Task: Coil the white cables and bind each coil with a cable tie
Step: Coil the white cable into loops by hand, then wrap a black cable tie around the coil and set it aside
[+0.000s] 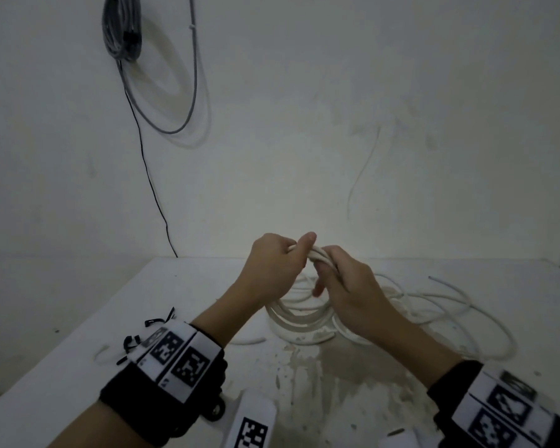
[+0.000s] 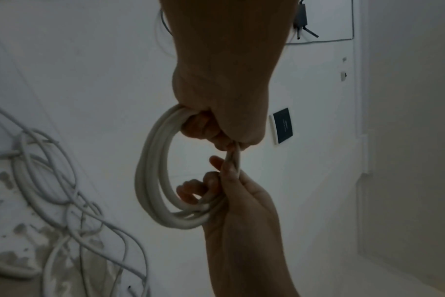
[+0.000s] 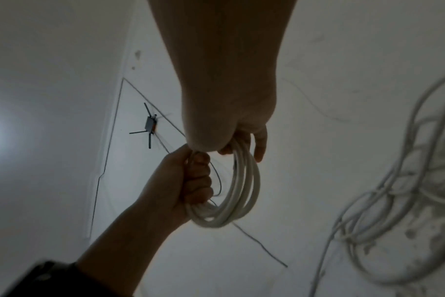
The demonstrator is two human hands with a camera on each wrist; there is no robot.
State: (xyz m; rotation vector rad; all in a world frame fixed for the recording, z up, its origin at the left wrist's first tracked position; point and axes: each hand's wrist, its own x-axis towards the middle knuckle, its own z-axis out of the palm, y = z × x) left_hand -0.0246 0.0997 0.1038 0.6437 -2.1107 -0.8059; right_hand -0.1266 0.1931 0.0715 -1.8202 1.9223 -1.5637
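Both hands hold one small coil (image 2: 152, 180) of white cable up above the table (image 1: 78, 350), just over the loose cables (image 1: 434, 305) that sprawl across it. The left hand (image 1: 272, 266) has its fingers curled tight round the top of the coil, clamping the turns into one bundle; the right hand (image 1: 353, 286) grips the same bundle just beside it, thumb and fingers pinched on the strands with one finger loose. The coil looks light but springy: the turns are stiff enough to keep a round hoop, so they will likely fan apart if the clamp slackens. The jacket seems smooth, probably slippery under a light pinch. The best hold is where the turns cross and bunch, at the top of the coil, leaving the hanging side free for a tie. A thin grey strand (image 3: 262, 247) trails below the coil; whether it is a tie I cannot tell.
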